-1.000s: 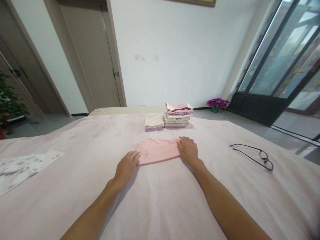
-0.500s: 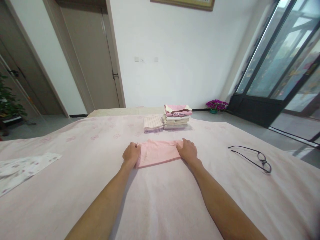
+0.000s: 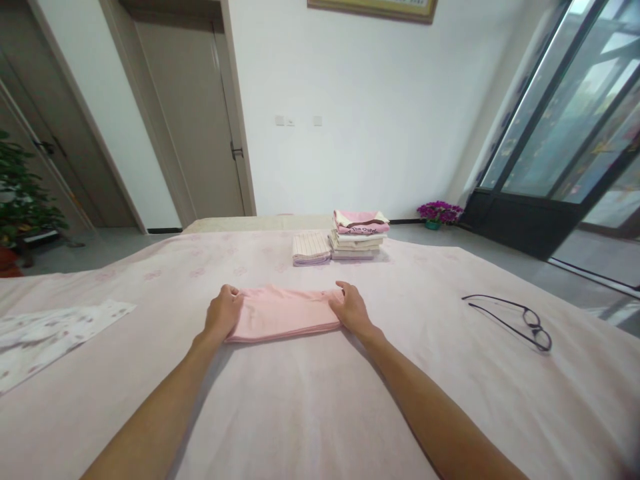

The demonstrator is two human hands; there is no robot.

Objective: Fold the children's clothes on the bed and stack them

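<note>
A folded pink cloth [image 3: 285, 313] lies on the pale pink bedspread [image 3: 320, 400] in front of me. My left hand [image 3: 223, 313] grips its left end with curled fingers. My right hand [image 3: 351, 308] grips its right end, thumb on top. Both arms reach straight out from the near edge. Behind the cloth stand a folded striped cloth [image 3: 311, 249] and a stack of folded clothes [image 3: 359, 235] with a pink piece on top.
Black glasses [image 3: 520, 320] lie on the bed at the right. A white patterned cloth [image 3: 50, 333] lies flat at the left. Beyond the bed are doors, a white wall, a pot of purple flowers [image 3: 439, 213] and a glass sliding door.
My left hand moved from beside the cloth onto its left end and closed on it. Both hands and the cloth have shifted left on the bed.
</note>
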